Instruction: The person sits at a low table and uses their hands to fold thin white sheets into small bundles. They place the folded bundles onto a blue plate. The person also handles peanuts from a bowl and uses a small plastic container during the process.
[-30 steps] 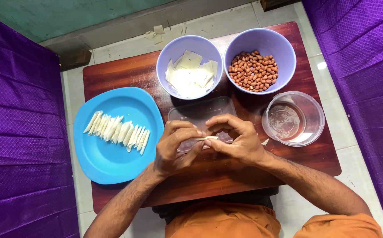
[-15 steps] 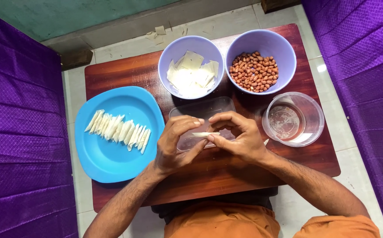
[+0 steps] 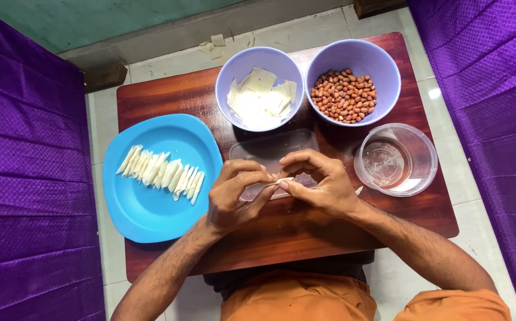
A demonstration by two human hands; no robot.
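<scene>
My left hand (image 3: 234,196) and my right hand (image 3: 320,184) meet over the middle of a small wooden table (image 3: 169,98), and both pinch a thin pale rolled dough piece (image 3: 283,180) between their fingertips. Under the hands lies a clear flat plastic lid (image 3: 270,145). To the left, a blue plate (image 3: 151,208) carries a row of several finished pale rolls (image 3: 163,172). Beyond the hands stand a lilac bowl with square white dough sheets (image 3: 261,98) and a lilac bowl of peanuts (image 3: 344,95).
A clear round plastic container (image 3: 395,159) with a little liquid stands at the right of the table. Purple cloth (image 3: 26,178) hangs close on both sides. Pale floor tiles (image 3: 305,27) and a green wall lie past the table's far edge.
My fingers have shifted slightly along the roll, which now shows more clearly between the fingertips. The bowls, plate and container have not moved.
</scene>
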